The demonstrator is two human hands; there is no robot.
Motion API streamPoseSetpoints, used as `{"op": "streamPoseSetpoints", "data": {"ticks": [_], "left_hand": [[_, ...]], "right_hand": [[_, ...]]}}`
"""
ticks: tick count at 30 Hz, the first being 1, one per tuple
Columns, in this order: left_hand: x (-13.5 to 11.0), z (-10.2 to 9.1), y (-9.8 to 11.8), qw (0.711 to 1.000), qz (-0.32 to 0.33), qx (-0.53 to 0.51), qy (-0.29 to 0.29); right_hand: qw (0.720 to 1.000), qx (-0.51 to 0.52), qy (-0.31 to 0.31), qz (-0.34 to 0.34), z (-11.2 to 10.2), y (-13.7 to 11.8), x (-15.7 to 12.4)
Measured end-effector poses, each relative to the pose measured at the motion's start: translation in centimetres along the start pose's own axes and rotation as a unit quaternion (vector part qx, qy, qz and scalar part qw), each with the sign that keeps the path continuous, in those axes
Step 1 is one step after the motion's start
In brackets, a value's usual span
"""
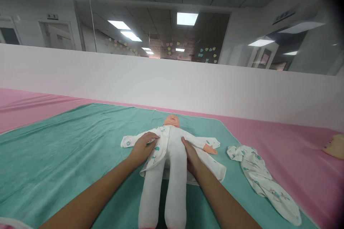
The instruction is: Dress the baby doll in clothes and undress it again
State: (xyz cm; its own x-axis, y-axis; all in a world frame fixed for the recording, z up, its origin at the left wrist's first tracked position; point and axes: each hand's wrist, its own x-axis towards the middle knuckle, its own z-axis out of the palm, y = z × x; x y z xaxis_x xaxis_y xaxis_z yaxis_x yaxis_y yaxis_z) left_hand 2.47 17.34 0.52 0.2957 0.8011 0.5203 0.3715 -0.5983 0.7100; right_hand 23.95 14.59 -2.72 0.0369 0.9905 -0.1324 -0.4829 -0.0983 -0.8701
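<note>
A baby doll (pixel 171 120) lies face up, its head away from me and its white legs (pixel 176 193) toward me. It wears a white baby shirt (pixel 158 154) with small blue-green prints. The shirt's front is open, one panel over the torso and the other spread out flat at the right. My left hand (pixel 143 147) is closed on the printed panel, thumb and fingertips meeting at the cloth. Along the right side of the torso, my right hand (pixel 192 155) grips the doll, thumb on top; its other fingers are largely hidden. A doll hand (pixel 210 149) pokes out of the right sleeve.
Under the doll spreads a green cloth (pixel 67 157) over a pink surface (pixel 258 139). A crumpled printed baby garment (pixel 264 179) lies to the right. Something yellowish (pixel 334 146) sits at the far right edge. A white low wall (pixel 161 84) with glass above it stands behind.
</note>
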Motion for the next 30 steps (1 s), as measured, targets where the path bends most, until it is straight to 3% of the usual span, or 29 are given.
{"op": "streamPoseSetpoints", "data": {"ticks": [6, 10, 15, 18, 23, 26, 30], "left_hand": [[-0.8, 0.6, 0.7, 0.991, 0.046, 0.054, -0.116], [-1.3, 0.7, 1.9, 0.974, 0.112, 0.077, -0.179], [-1.5, 0.6, 2.4, 0.964, 0.156, 0.115, -0.18], [-1.6, 0.6, 2.6, 0.96, 0.191, 0.124, -0.164], [-1.9, 1.2, 3.6, 0.955, 0.211, 0.134, -0.161], [-1.6, 2.1, 4.2, 0.951, 0.216, 0.15, -0.165], [0.3, 3.9, 4.9, 0.957, 0.194, 0.18, -0.122]], "right_hand": [[1.0, 0.002, -0.006, -0.015, 0.1, -0.1, -0.2], [1.0, 0.008, -0.016, -0.012, 0.5, -0.5, -0.8], [0.999, -0.01, -0.022, -0.026, 0.7, -0.4, -0.7], [0.993, -0.092, 0.013, -0.07, 0.0, -0.4, 0.1], [0.918, -0.319, 0.082, -0.219, -2.0, -0.5, 1.9], [0.894, -0.363, 0.081, -0.251, -2.7, -0.6, 2.1], [0.851, -0.428, 0.049, -0.3, -2.8, -0.5, 1.6]]}}
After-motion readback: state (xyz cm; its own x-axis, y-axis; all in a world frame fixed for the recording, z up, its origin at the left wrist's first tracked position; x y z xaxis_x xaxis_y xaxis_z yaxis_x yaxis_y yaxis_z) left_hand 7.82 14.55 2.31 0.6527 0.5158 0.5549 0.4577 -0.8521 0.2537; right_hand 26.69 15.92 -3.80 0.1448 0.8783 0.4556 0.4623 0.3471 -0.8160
